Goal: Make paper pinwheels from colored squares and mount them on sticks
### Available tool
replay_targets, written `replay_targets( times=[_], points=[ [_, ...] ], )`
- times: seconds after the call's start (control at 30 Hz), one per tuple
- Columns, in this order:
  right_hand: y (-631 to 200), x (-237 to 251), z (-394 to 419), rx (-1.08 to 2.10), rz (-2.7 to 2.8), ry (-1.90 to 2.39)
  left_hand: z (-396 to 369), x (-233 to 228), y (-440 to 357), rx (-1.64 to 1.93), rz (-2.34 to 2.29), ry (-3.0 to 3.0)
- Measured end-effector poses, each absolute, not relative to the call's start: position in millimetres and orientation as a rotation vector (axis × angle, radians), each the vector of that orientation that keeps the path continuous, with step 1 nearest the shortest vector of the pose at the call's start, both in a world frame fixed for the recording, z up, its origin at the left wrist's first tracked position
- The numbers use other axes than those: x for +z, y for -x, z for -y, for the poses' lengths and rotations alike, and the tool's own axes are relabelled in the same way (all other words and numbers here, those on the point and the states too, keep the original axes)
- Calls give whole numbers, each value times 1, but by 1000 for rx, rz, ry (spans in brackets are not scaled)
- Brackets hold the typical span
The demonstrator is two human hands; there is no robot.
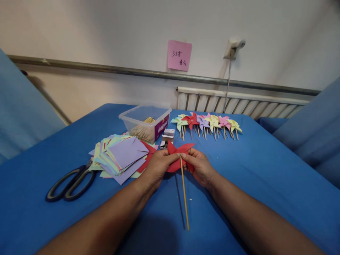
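Left hand (pixel 158 163) and right hand (pixel 201 166) clamp fingers on red pinwheel (pixel 174 166), thumbs at far end of stick (pixel 184 191); probably best pressed evenly, stick straight, without crushing

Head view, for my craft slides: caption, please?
Left hand and right hand hold a red pinwheel and stick, colorful pinwheels behind.

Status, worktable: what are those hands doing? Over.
Left fingers and right fingers on red pinwheel. Stick meets its centre. Scissors off left, not in the way.

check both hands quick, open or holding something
Left hand: closed, holding the red paper pinwheel.
Right hand: closed, holding it too, thumb at top of the stick.
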State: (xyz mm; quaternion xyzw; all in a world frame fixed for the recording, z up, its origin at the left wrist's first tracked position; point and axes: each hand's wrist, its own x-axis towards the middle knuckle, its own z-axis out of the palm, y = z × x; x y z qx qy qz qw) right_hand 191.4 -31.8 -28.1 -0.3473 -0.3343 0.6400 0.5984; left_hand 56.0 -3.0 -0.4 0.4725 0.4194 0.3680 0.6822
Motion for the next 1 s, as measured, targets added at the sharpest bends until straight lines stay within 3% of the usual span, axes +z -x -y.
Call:
replay_targets(
  times=[1.0],
  points=[
    [-192, -26, 34, 1515, 784, 749, 3, 1, -55, 803, -885, -1024]
  ],
)
